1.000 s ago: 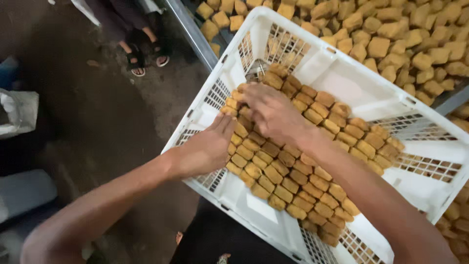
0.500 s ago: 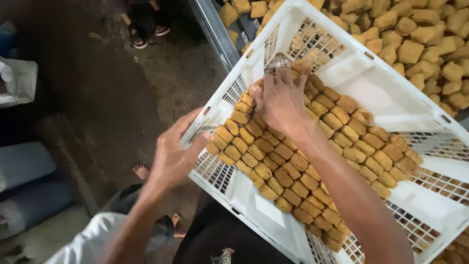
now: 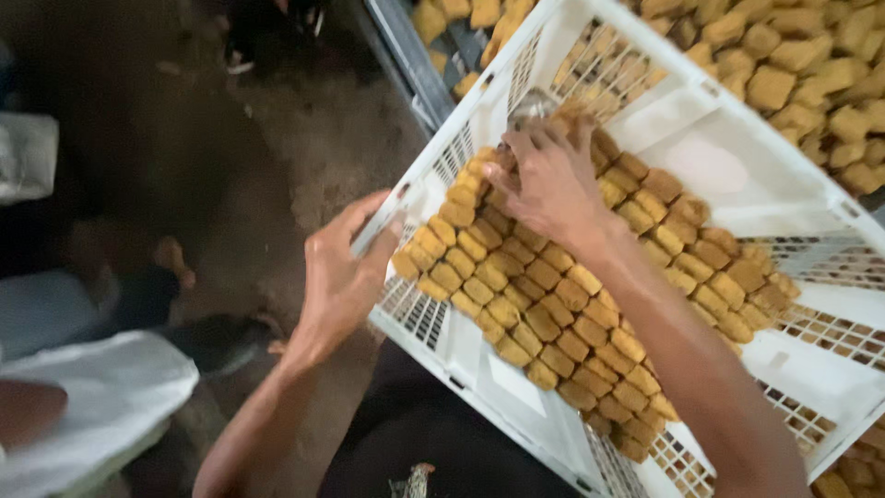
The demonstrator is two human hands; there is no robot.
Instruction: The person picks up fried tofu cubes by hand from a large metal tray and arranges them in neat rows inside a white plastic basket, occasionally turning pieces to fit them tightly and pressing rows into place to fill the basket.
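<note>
1. We grip the white crate by its left rim: left hand, fingers clamped on the edge.
2. Right hand, fingers spread, presses on the yellow-brown blocks packed in rows across the crate's floor.

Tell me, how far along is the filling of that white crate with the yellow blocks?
Done: neat rows of yellow blocks cover a diagonal band of the white crate. In hand: the right hand presses on the rows' far end while the left hand grips the rim. Left: bare crate floor on both sides.

Crate wall hems packed blocks; top open.
</note>
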